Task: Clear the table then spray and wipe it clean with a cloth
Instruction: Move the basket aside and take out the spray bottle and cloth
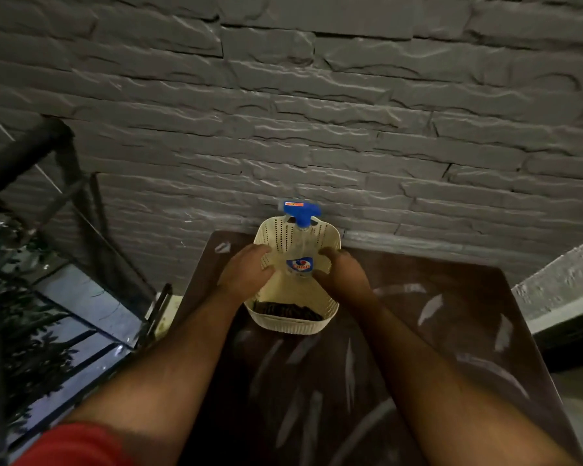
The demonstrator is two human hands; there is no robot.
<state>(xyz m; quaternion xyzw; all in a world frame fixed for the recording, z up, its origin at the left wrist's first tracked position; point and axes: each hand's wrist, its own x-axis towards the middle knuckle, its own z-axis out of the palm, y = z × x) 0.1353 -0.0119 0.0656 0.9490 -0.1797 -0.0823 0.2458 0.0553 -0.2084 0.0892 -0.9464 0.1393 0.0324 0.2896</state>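
Head cam, steep down, table (418, 331) close.

A basket (292, 326) on the table's (418, 331) far edge holds a spray bottle (300, 243) behind a cloth (285, 310).

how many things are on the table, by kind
basket: 1
spray bottle, standing in the basket: 1
dark cloth, lying in the basket: 1
total: 3
The left hand and right hand grip the basket's sides on the table.

Dim, grainy scene; glare streaks the glossy table (451, 331), and wide-angle distortion bends the blurred edges.
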